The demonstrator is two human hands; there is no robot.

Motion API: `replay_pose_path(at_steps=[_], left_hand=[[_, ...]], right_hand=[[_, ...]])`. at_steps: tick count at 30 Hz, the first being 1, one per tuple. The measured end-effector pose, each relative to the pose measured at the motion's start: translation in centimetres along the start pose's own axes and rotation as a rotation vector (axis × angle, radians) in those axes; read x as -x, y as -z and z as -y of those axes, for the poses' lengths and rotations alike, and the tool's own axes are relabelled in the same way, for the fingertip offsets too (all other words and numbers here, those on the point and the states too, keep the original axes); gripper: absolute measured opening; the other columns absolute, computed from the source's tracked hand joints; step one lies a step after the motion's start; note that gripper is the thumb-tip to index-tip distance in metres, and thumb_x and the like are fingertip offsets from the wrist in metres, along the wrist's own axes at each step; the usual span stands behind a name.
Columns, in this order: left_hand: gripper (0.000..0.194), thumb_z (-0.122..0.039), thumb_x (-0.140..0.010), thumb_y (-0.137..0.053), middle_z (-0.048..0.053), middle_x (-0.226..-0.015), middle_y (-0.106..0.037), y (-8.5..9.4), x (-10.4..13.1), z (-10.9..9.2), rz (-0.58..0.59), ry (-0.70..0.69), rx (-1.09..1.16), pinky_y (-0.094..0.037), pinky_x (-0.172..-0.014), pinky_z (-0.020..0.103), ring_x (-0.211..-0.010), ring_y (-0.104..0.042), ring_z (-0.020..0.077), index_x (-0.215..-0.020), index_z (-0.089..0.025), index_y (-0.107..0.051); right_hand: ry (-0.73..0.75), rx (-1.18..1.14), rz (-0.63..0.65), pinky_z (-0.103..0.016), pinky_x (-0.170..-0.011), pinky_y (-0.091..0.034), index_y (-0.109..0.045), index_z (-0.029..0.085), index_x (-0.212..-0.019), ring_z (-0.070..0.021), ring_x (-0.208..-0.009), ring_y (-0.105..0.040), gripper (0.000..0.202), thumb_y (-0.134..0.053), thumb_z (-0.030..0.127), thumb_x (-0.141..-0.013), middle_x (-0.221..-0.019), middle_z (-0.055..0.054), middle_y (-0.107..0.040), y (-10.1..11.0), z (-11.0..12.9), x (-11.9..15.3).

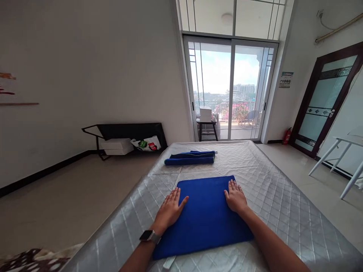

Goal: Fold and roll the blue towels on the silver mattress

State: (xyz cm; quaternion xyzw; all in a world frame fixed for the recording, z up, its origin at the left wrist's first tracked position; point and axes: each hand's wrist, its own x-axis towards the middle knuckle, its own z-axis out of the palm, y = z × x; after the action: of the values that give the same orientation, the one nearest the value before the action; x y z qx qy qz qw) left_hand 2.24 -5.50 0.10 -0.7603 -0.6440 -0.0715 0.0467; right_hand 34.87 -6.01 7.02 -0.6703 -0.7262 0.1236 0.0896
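Note:
A blue towel [205, 215] lies flat as a near-rectangle on the quilted grey mattress [272, 189]. My left hand [170, 207] rests palm down at its left edge, thumb stretched over the cloth and fingers together but straight. On the opposite edge, near the far right corner, my right hand [236, 196] lies flat with its fingers extended. Neither hand grips anything. A pale tag [169, 262] sticks out under the towel's near edge. Farther off on the mattress are blue folded or rolled cloths [190, 158], stacked lengthwise.
A black bench-like frame [130, 132] stands along the left wall, with a white box [117, 146] and a printed bag [146, 143]. Beyond the mattress are glass sliding doors [231, 90]. At right stand a white table [347, 141] and a fire extinguisher [287, 136]. A patterned blanket [36, 258] shows at lower left.

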Motion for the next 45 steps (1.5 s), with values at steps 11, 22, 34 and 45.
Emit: replay_pose_path(at_steps=[11,22,34,45], left_hand=[[0.077,-0.056,-0.097,-0.018,0.020,-0.158,-0.033,1.1,-0.3,-1.8,0.005,0.061,0.043,-0.026,-0.120,0.048,-0.148,-0.030,0.0285,-0.150,-0.002,-0.034],[0.087,-0.067,-0.095,-0.018,0.024,-0.153,-0.041,4.5,-1.6,-6.2,-0.006,0.049,-0.012,-0.031,-0.118,0.047,-0.143,-0.039,0.0335,-0.144,0.001,-0.044],[0.066,-0.055,-0.101,-0.018,0.012,-0.155,-0.042,1.6,0.0,-19.5,-0.063,-0.343,0.210,-0.031,-0.120,0.047,-0.146,-0.034,0.0250,-0.150,-0.015,-0.040],[0.061,-0.052,-0.102,-0.020,0.010,-0.158,-0.038,-1.1,6.9,-0.2,-0.083,-0.187,0.065,-0.034,-0.117,0.045,-0.146,-0.034,0.0242,-0.154,-0.021,-0.027]], right_hand=[[0.001,0.018,0.087,-0.037,-0.122,-0.010,-0.022,0.005,-0.156,-0.0199,-0.152,-0.012,0.067,-0.021,0.043,-0.101,-0.163,-0.013,-0.018,0.4,-0.6,2.9],[0.043,-0.014,-0.009,-0.037,-0.122,-0.009,-0.020,0.006,-0.156,-0.0195,-0.152,-0.012,0.067,-0.021,0.045,-0.101,-0.163,-0.011,-0.017,-0.6,-0.9,4.8],[0.070,0.004,-0.004,-0.039,-0.122,-0.011,-0.023,0.008,-0.156,-0.0208,-0.152,-0.012,0.063,-0.023,0.037,-0.100,-0.162,-0.011,-0.019,-0.7,-1.1,4.9],[0.037,0.004,0.011,-0.038,-0.122,-0.009,-0.021,0.004,-0.155,-0.0197,-0.152,-0.012,0.066,-0.022,0.041,-0.100,-0.163,-0.012,-0.016,0.0,-0.6,4.8]])
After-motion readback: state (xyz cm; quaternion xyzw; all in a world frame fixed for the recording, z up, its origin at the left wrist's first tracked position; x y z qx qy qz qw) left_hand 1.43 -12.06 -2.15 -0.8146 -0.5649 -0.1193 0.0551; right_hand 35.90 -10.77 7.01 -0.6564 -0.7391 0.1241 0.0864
